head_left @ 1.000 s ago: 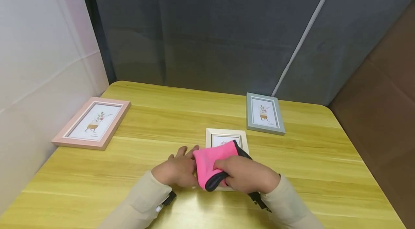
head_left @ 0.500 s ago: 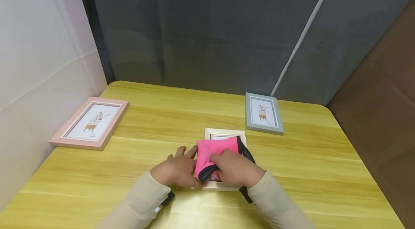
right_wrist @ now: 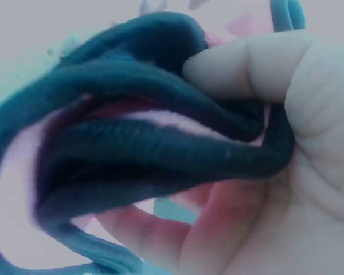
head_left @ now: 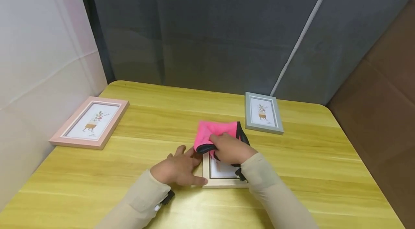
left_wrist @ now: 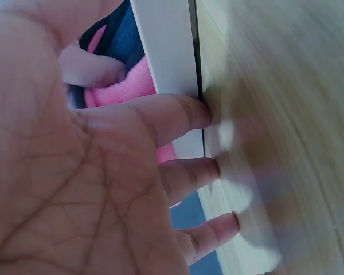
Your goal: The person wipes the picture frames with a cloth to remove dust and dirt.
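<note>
A cream picture frame [head_left: 223, 185] lies flat on the wooden table in the head view, its far part hidden under a pink cloth with black edging [head_left: 215, 128]. My right hand [head_left: 232, 149] grips the bunched cloth over the frame. Thumb and fingers pinch its folded black edges [right_wrist: 143, 149] in the right wrist view. My left hand [head_left: 176, 169] rests against the frame's left side with fingers spread, the thumb at the near left corner. In the left wrist view, extended fingers [left_wrist: 178, 114] reach along the frame's pale side [left_wrist: 166, 46].
A pink picture frame [head_left: 107, 131] lies at the table's left edge. Toward the back right is a grey-green picture frame [head_left: 275, 113]. A dark curtain [head_left: 201, 30] hangs behind the table [head_left: 155, 113], with a white sheet [head_left: 42, 59] on the left and brown cloth [head_left: 382, 77] on the right.
My right hand has slid the pink cloth away from me, toward the frame's far end, uncovering its near part. The left hand stays at the frame's left side, its thumb now farther out.
</note>
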The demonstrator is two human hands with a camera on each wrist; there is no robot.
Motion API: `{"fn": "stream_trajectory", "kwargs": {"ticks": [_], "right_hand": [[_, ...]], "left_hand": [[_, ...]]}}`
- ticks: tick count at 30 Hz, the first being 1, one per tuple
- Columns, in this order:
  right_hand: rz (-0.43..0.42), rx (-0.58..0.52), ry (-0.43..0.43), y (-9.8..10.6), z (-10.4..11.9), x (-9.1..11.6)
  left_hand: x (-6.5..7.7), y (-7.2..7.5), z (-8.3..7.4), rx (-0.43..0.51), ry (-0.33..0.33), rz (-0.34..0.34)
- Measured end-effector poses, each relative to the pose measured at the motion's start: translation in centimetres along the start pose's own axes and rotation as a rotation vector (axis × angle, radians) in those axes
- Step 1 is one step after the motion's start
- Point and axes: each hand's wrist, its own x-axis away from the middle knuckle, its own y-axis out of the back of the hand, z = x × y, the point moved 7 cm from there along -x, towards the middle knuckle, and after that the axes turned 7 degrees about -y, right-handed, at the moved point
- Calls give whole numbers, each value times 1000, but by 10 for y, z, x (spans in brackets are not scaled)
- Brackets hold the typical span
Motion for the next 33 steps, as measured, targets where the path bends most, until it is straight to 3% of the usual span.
{"fn": "stream_trajectory", "kwargs": {"ticks": [7,10,13,18,29,33], "right_hand": [[42,-13,247,0,23,48],[59,6,273,-6,33,68],[27,38,267,-12,40,74],[-32,74,190,-14,35,63],[9,28,-29,0,3,3],[3,-7,-30,1,0,-2]], "left_hand": [[-1,-1,-1,19,-18,-19],[-1,-2,-2,-24,-15,-15],[0,-1,-1,-52,-8,-11],[1,2,-2,-30,-19,-16],[1,4,-2,0,-35,-11],[0,2,0,4,-21,-6]]}}
